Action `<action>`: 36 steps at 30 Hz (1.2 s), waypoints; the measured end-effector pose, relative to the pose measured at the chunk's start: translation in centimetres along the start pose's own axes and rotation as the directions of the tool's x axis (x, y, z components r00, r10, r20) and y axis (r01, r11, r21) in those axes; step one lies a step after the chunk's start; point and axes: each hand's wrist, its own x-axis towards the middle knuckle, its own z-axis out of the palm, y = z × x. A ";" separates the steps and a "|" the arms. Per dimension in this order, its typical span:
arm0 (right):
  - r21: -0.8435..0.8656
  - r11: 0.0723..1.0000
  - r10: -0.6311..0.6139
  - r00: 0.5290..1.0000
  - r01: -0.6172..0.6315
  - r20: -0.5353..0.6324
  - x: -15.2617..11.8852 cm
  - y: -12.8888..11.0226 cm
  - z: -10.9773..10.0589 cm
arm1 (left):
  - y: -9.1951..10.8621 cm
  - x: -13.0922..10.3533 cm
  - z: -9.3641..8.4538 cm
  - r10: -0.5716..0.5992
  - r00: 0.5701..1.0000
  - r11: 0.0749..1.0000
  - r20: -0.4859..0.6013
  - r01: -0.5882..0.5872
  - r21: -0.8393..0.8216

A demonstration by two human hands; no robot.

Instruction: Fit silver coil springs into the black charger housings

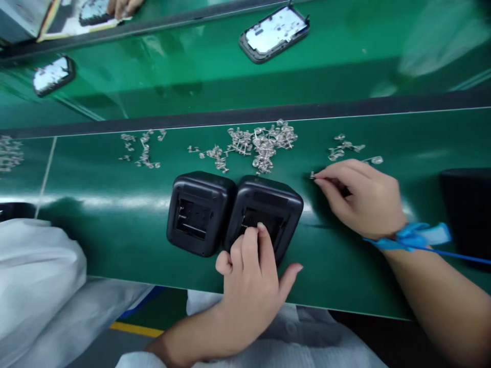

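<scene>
Two black plastic housings with battery compartments sit side by side on the green bench. My left hand [251,278] lies over the near part of the right housing [270,191], index fingertip at its compartment, thumb held apart; it grips nothing. A small coil spring shows inside that compartment beside the fingers. The left housing [217,197] has a spring at the left of its compartment. To the right, my right hand [360,197] pinches a small metal battery spring [312,175] between thumb and index finger, just above the bench. A blue strap [416,236] circles that wrist.
Loose battery springs [264,145] form a pile behind the housings, with smaller groups at left and right. Beyond a dark rail [215,116], two device halves [274,33] lie on a green surface. Another person's hand [125,7] is at top left; a white sleeve [38,276] is at left.
</scene>
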 end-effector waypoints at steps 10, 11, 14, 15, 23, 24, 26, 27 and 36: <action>0.168 0.974 0.174 0.980 -0.155 -0.101 0.1 -3.6 -1.5 | -5.3 -1.4 0.3 -0.224 0.968 0.974 -0.114 0.228 0.016; 0.166 0.974 0.172 0.979 -0.153 -0.107 0.2 -3.7 -1.5 | -6.0 -1.5 0.4 -0.255 0.958 0.966 -0.134 0.260 0.016; 0.138 0.990 0.054 0.995 -0.042 -0.084 0.1 -3.3 -1.1 | -7.3 -1.9 0.1 -0.333 0.879 0.941 -0.343 0.333 -0.059; 0.134 0.991 0.018 0.996 -0.007 -0.085 0.0 -2.9 -0.8 | -7.2 -2.1 0.0 -0.337 0.833 0.940 -0.440 0.325 -0.104; 0.465 0.822 0.382 0.924 -0.329 -0.021 -0.6 -3.1 1.6 | -1.4 -0.5 2.3 0.410 0.908 0.883 -0.088 -0.419 -0.211; 0.467 0.821 0.380 0.925 -0.330 -0.014 -0.7 -3.4 1.4 | -1.1 -0.3 2.7 0.427 0.903 0.885 -0.042 -0.427 -0.185; 0.439 0.853 0.312 0.950 -0.283 0.006 -0.8 -3.4 0.8 | -1.4 0.2 3.7 0.387 0.918 0.894 -0.089 -0.397 -0.207; 0.382 0.896 0.245 0.970 -0.226 -0.002 -1.0 -3.1 0.2 | -1.7 0.5 4.4 0.430 0.893 0.869 -0.132 -0.449 -0.209; -0.298 0.779 0.416 0.810 -0.552 -0.413 -8.9 -0.7 -9.7 | -2.5 0.5 4.8 0.539 0.831 0.805 -0.141 -0.557 -0.203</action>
